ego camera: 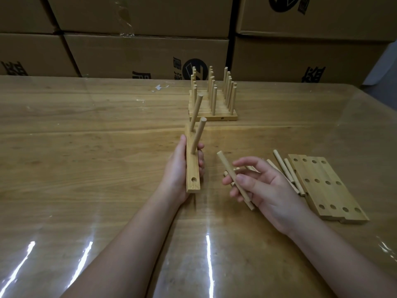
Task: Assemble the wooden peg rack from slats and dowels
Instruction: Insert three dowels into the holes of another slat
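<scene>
- Left hand [178, 168] grips a slat [192, 166] around its middle, thumb on the near edge and fingers curled behind. The slat is held off the counter [86, 147].
- Two pegs [198, 134] stand in the slat just beyond that hand. One empty hole [194, 180] shows on the near side of it, by the slat's end.
- Right hand [266, 188] pinches one dowel [227, 167] between thumb and fingers, forefinger loosely extended. The dowel is clear of the slat, to the right of the left hand.
- Risk: the dowel entering the hole at a slant would likely jam, because the slat is tilted and braced by one hand only.
- Risk: a hard push at the end hole could lever the slat in the grip and loosen the pegs, which seem to lean at unlike angles.
- Spare dowels [287, 171] and drilled slats [326, 186] lie just right of the right hand, which covers part of the pile, so the count is unclear.
- Hidden: the slat's back face, and how deep the pegs sit.
</scene>
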